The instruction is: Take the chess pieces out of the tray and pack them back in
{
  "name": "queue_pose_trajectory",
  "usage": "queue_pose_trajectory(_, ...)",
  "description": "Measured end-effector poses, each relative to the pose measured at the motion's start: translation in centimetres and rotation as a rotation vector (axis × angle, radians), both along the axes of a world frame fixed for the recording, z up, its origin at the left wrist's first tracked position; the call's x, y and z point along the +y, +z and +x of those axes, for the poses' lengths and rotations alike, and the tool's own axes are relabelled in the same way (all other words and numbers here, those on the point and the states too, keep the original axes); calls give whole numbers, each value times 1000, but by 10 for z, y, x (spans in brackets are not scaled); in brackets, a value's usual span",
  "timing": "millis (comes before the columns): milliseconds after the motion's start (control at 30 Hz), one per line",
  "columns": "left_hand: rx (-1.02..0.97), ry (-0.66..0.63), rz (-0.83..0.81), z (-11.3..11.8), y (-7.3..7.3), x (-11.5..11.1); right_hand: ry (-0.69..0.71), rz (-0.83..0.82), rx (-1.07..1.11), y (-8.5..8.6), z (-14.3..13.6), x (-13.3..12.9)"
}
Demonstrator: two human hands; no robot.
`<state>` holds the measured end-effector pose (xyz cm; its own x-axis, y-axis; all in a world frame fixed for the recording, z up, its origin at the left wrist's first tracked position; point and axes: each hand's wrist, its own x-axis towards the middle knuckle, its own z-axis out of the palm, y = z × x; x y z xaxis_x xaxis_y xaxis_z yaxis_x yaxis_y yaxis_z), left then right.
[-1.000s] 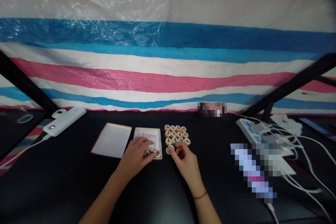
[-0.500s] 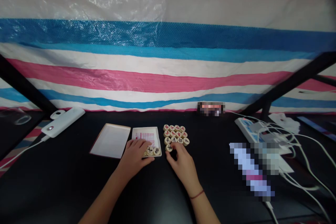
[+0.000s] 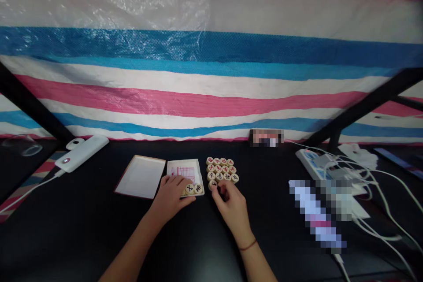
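Observation:
Several round cream pieces with red or black characters (image 3: 225,169) stand in rows on the black table. At the front left of these rows is a black-marked piece (image 3: 213,184), with the thumb of my right hand (image 3: 231,200) at its near edge and the fingers bent beside it. To the left, a white box (image 3: 183,165) holds a few pieces (image 3: 189,188) along its front side and a paper with red print. My left hand (image 3: 170,196) lies over the box's left front part, fingers spread; what is under the fingers is hidden.
An open box lid (image 3: 142,177) lies left of the box. A white device (image 3: 82,153) with a cable is further left. On the right are a power strip (image 3: 310,164), tangled white cables and a blurred object (image 3: 317,218).
My right thumb has shifted slightly at the front-left piece, which sits a little closer to the row behind it. My left hand has stayed over the box. The view has moved slightly.

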<state>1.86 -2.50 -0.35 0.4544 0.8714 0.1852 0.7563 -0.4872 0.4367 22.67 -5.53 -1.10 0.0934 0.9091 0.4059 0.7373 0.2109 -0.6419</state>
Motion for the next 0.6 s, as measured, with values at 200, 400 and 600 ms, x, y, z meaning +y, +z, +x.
queue_pose_trajectory(200,3,-30,14,0,-3,-1,179,-39,-23,4,-13,-4)
queue_pose_trajectory(400,-22,-53,60,-6,-4,3,310,-175,-151,4,-27,-8)
queue_pose_trajectory(600,-30,-34,120,-26,-2,10,296,-228,-204,2,-29,-7)
